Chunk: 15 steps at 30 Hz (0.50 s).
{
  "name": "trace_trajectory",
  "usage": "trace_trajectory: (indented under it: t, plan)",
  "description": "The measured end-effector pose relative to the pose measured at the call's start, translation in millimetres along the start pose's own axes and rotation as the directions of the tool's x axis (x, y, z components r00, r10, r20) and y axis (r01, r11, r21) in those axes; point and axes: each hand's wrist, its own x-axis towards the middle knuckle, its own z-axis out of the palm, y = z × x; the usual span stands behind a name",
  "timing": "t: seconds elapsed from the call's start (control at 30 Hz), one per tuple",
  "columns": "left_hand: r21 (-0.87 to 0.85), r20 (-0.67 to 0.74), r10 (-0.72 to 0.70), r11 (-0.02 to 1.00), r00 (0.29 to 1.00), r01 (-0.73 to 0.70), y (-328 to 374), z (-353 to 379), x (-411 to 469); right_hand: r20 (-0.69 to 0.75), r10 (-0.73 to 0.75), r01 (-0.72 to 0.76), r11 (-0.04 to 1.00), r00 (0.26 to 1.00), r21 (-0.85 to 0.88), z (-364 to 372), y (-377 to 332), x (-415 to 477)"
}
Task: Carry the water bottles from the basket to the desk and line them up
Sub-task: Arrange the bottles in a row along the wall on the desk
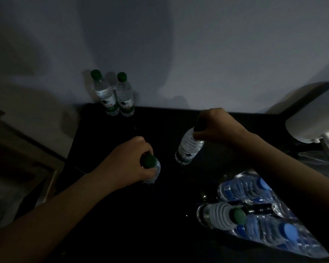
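The scene is dim. Two green-capped water bottles [114, 94] stand side by side at the back left of the black desk [106, 141], against the wall. My left hand [125, 164] grips the neck of a green-capped bottle [153, 170] held upright over the desk's middle. My right hand [215, 126] holds another clear bottle [188, 149] by its top, tilted, its base toward the desk. At the lower right lie several bottles, one green-capped [222, 215] and others blue-capped [254, 188]; whatever container holds them is too dark to make out.
A grey wall [179, 54] rises behind the desk. A white rounded object, maybe a lamp or chair part [310, 120], sits at the right edge. Wooden furniture [23, 158] stands to the left of the desk.
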Motion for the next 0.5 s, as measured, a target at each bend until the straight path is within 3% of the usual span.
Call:
trace_trajectory:
  t: [0.5]
  plan:
    - [-0.020, -0.079, -0.060, 0.998, 0.995, 0.059, -61, -43, 31, -0.055, -0.021, 0.012, 0.986, 0.998, -0.164, -20, -55, 146]
